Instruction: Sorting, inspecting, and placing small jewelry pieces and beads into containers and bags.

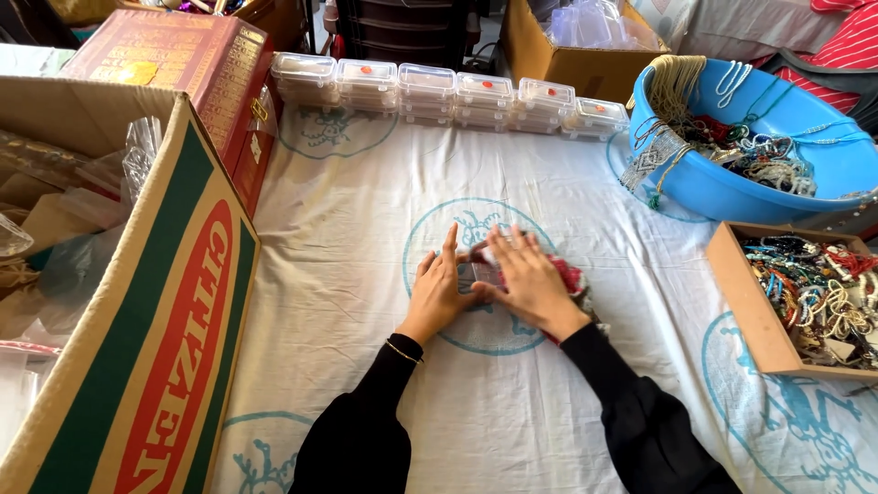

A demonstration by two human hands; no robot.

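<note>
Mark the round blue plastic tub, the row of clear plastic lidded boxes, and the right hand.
Round blue plastic tub [722, 187], head view, outer wall.
Row of clear plastic lidded boxes [428, 87], head view, middle box's lid.
Right hand [526, 279], head view, back.

blue basin of necklaces [732, 187], row of clear plastic boxes [448, 91], shallow tray of beads [745, 306], large cardboard box [174, 348]

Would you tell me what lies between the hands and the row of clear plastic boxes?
In the head view, only bare printed cloth between the hands and the boxes.
</note>
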